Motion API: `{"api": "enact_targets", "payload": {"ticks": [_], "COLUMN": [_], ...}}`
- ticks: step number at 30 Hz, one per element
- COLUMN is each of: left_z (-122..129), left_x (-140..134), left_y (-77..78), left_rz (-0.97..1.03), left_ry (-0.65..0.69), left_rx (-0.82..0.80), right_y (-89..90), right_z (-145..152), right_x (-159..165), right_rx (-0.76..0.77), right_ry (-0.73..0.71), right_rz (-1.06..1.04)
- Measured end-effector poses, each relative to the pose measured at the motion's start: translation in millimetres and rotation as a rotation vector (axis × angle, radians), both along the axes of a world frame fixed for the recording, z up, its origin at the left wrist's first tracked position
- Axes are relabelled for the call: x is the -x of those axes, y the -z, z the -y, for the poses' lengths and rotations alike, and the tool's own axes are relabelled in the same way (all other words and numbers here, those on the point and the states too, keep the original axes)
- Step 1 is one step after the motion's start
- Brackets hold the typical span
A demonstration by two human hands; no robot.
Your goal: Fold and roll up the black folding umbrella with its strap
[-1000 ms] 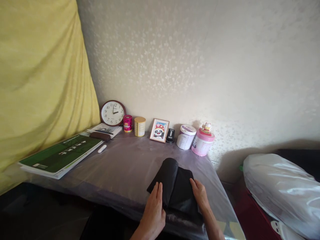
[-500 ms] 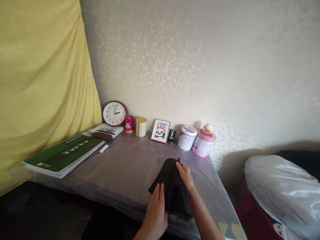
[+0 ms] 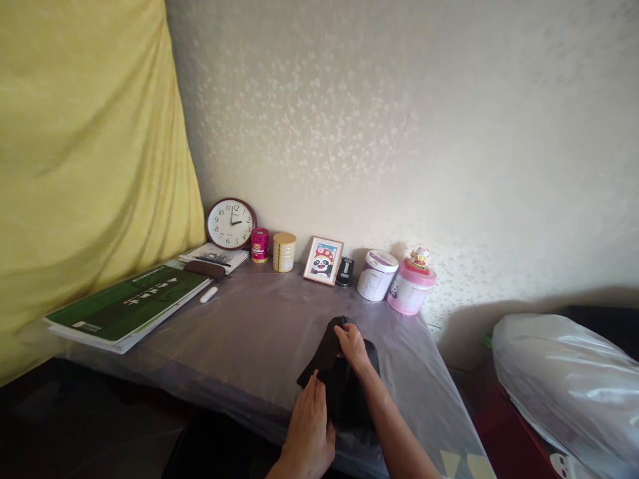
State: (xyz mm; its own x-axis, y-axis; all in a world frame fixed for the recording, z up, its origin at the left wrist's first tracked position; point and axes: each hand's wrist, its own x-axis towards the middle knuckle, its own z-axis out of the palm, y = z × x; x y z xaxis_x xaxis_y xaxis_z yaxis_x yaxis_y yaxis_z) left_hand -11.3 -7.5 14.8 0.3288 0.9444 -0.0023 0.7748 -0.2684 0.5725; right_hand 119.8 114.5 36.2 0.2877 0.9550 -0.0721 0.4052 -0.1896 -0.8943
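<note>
A soft black pouch [image 3: 344,396] lies near the front edge of the table, slightly right of centre. Its flap-like upper layer [image 3: 323,346] leans over to the left, and a rounded dark part shows beyond my right wrist. My right hand [image 3: 352,343] pinches the far edge of that layer between thumb and fingers. At the near left side, my left hand [image 3: 308,424] grips the pouch's edge, fingers straight and pressed together, thumb mostly hidden. Whatever is inside the pouch, if anything, cannot be seen.
Along the wall stand a clock [image 3: 231,223], a pink can [image 3: 259,246], a yellow-lidded can [image 3: 284,253], a panda picture frame [image 3: 323,261] and two tubs [image 3: 377,275]. Green book [image 3: 130,303], brown case [image 3: 204,269] and white pen-like object [image 3: 208,295] lie left. A plastic-covered bundle [image 3: 569,372] sits right.
My right hand has moved left and slightly toward me, folding the pouch's upper layer leftward. The rounded dark part on the right is now exposed. My left hand stays nearly in place.
</note>
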Motion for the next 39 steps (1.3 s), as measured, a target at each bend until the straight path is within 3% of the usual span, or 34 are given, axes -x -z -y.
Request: {"api": "enact_targets", "payload": {"ticks": [4, 8, 12, 16, 21, 27, 31, 39], "left_z": [5, 13, 14, 5, -1, 0, -1, -3], "left_x": [8, 14, 8, 0, -1, -3, -5, -6], "left_y": [5.0, 4.0, -8.8, -19.6, -15.4, -13.7, -12.5, 6.5], "left_rz": [-0.016, -0.053, -0.066, -0.098, -0.157, -0.191, -0.200, -0.127], "left_ry": [-0.005, -0.076, 0.031, 0.177, 0.163, 0.152, 0.131, 0.070], "left_rx": [-0.026, -0.159, -0.283, -0.235, -0.137, -0.067, -0.001, -0.007], "right_y": [3.5, -0.9, -10.8, -15.4, -15.7, 0.8, 13.0, 20.3], "right_z": [-1, 6, 15, 26, 48, 48, 31, -2], "right_x": [2, 6, 11, 12, 7, -9, -18, -25], "right_rx": [0.028, 0.006, -0.050, -0.101, -0.286, -0.534, -0.513, -0.459], "right_ry": [-0.057, -0.214, -0.319, -0.385, -0.525, -0.507, -0.457, -0.381], "right_rz": [0.039, 0.122, 0.273, 0.313, 0.330, 0.550, 0.634, 0.643]}}
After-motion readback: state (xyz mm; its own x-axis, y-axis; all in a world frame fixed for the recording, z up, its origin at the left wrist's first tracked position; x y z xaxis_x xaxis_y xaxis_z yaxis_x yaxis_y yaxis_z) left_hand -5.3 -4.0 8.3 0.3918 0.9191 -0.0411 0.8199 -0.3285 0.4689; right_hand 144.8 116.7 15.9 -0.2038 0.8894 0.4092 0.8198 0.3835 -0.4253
